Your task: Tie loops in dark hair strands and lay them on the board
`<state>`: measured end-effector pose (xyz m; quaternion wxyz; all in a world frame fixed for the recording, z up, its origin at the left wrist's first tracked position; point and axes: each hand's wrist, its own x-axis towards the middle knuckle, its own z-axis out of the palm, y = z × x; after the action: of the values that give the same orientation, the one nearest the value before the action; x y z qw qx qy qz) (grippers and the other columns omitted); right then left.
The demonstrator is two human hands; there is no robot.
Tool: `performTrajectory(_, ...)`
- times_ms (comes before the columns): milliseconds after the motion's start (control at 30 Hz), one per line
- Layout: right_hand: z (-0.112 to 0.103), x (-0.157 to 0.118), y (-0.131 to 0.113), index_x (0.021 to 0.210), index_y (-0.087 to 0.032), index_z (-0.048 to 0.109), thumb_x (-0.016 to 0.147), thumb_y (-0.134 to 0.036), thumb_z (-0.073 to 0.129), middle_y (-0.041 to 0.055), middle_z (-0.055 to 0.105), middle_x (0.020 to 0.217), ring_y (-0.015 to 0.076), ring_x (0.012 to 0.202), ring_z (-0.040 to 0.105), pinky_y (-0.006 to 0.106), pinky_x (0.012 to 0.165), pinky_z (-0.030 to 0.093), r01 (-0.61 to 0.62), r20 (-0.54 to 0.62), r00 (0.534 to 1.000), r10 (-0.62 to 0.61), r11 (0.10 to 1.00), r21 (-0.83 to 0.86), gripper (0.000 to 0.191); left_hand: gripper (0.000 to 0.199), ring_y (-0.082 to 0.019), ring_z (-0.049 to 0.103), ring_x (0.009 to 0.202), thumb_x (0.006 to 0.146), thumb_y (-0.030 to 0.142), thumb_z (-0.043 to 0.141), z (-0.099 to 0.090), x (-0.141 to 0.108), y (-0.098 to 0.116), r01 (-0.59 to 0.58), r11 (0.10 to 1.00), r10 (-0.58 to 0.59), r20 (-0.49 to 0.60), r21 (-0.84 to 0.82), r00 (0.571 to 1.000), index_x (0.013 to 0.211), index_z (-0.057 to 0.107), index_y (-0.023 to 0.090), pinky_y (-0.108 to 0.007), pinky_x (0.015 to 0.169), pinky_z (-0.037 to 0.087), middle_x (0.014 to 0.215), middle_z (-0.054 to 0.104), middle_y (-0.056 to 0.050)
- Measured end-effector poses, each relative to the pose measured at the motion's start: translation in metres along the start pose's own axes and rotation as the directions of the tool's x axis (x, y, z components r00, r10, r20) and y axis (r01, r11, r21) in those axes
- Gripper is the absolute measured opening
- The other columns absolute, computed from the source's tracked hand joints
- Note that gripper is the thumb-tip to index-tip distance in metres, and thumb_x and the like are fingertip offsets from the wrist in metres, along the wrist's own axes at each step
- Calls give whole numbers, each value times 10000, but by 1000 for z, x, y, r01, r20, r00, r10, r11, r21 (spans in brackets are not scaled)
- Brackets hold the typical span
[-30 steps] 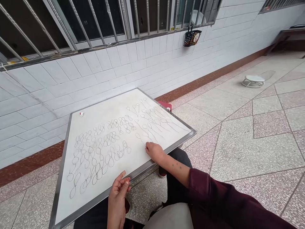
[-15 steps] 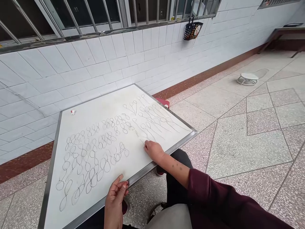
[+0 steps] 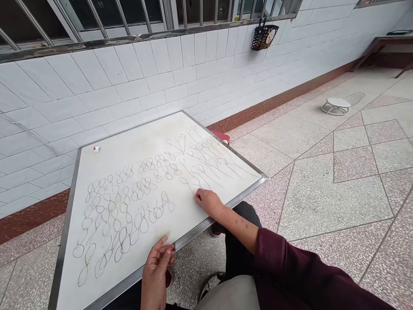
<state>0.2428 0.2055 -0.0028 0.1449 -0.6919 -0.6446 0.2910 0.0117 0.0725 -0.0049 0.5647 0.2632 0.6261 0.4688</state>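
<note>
A white board (image 3: pixel 129 129) with a metal frame carries many thin looped wires. On its left half lie figure-eight loops (image 3: pixel 122 239); single loops with long straight tails (image 3: pixel 211 161) lie on the right. My right hand (image 3: pixel 208 202) rests on the board with its fingertips pinched at the tail end of one looped wire. My left hand (image 3: pixel 158 265) is at the board's near edge, thumb and forefinger pressed together; whatever they hold is too small to make out. Tape is wrapped round one of its fingertips.
A small red and white item (image 3: pixel 97 149) sits near the board's far left corner. Beyond the board is a tiled wall (image 3: pixel 155 90) with a hanging dotted basket (image 3: pixel 264 37). A low white stool (image 3: pixel 336 106) stands on the floor at the right. Something red (image 3: pixel 221 136) shows behind the board.
A looped wire by my right fingertips now shows its round loop opened out on the board. My hands have hardly moved; the view has shifted slightly.
</note>
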Motion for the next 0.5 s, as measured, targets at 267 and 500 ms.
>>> performTrajectory(267,-2,5,4,898,-186,678,939,-219,545,19,720,818,143,702,614,216,586,376,-38,80,997,22,978,205,143,664,-219,659,918,581,509,893,-2,0,-3,4,1000,-4,2,-19,1000,1141,722,198,-301,786,520,919,734,-47)
performTrajectory(500,-5,10,7,861,-184,666,947,-263,527,14,739,831,123,676,649,196,586,419,-64,130,991,25,949,310,182,679,-226,669,914,573,500,896,-2,0,-3,3,1000,-3,2,-18,1000,1153,724,194,-310,799,524,943,740,-61)
